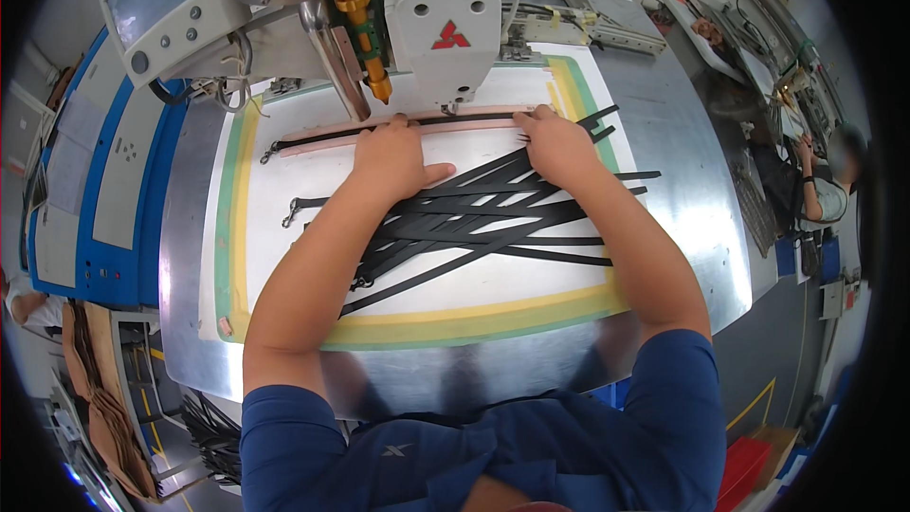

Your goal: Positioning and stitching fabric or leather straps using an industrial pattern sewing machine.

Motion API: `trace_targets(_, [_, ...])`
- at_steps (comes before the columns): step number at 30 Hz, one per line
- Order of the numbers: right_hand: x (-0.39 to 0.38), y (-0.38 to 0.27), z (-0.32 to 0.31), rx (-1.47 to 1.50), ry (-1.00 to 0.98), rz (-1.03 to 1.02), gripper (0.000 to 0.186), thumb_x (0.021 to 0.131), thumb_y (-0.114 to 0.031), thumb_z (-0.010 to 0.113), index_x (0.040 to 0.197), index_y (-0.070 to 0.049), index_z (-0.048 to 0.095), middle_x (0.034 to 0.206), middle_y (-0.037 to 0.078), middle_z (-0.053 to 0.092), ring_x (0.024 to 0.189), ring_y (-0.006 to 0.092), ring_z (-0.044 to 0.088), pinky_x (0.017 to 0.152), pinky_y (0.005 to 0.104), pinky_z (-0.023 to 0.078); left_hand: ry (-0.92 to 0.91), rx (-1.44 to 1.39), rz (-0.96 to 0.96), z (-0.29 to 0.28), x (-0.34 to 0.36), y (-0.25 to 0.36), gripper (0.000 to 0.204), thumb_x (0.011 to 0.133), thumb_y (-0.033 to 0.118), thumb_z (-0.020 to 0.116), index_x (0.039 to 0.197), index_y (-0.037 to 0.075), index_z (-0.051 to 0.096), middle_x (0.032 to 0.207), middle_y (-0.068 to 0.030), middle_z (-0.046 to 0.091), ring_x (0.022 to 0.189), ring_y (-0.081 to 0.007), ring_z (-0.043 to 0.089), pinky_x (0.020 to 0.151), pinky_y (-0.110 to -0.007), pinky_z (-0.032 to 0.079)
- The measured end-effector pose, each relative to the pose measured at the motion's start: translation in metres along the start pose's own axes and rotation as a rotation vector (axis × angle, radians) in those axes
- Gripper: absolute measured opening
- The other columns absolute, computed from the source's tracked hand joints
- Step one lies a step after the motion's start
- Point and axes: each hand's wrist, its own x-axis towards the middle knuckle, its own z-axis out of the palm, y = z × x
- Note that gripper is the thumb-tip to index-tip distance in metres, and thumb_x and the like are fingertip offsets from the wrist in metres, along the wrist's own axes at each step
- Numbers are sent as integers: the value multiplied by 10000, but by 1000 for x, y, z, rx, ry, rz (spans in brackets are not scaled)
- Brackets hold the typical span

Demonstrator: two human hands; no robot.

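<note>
A black strap with a metal clip at its left end lies lengthwise between pink guide strips beneath the machine head. My left hand rests its bent fingertips on the middle of that strap, thumb stretched out to the right. Near the strap's right end, the fingers of my right hand are bent together onto it. Just below my hands, a loose crisscrossed pile of black straps, some with metal clips, lies on the white board, partly hidden by my forearms.
A brass-coloured cylinder hangs left of the head. The board has yellow and green tape edges on a steel table. A blue machine stands left, beside a person. Another person sits at the right. More straps hang lower left.
</note>
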Motion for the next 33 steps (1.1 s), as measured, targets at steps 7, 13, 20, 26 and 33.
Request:
trace_targets(7, [4, 2, -1, 15, -31, -33, 488, 930, -13, 600, 1407, -99, 660, 1318, 166, 642, 1122, 336, 721, 938, 440, 597, 72, -102, 69, 8, 17, 30, 779, 852, 680, 752, 1333, 69, 710, 1367, -164, 656, 1295, -329, 621, 1074, -482, 475])
trace_targets(13, [7, 8, 2, 37, -70, -50, 513, 932, -135, 667, 1444, -112, 629, 1297, 149, 654, 1116, 336, 710, 920, 443, 592, 153, -112, 115, 19, 25, 46, 771, 846, 660, 762, 1359, 87, 699, 1384, -168, 645, 1295, -338, 617, 1085, -502, 448])
trace_targets(20, [8, 15, 3, 53, -62, -123, 466, 939, -121, 624, 1403, -111, 656, 1293, 133, 650, 1073, 333, 728, 887, 437, 602, 109, -82, 67, 12, 28, 64, 756, 845, 663, 761, 1421, 180, 680, 1374, -221, 616, 1288, -399, 607, 1089, -536, 429])
trace_targets(26, [6, 38, 2, 65, -43, -81, 408, 942, -122, 634, 1344, -93, 694, 1292, 120, 646, 1067, 331, 728, 888, 441, 600, 119, 12, 14, 13, 29, 70, 754, 858, 683, 742, 1452, 226, 655, 1337, -244, 624, 1225, -414, 639, 1056, -561, 460])
trace_targets(33, [3, 61, 8, 137, -24, -59, 368, 944, -115, 648, 1303, -123, 729, 1279, 107, 645, 1089, 317, 714, 920, 440, 584, 97, -45, -18, 13, 33, 73, 711, 887, 676, 719, 1431, 221, 673, 1336, -209, 629, 1246, -419, 619, 1068, -557, 473])
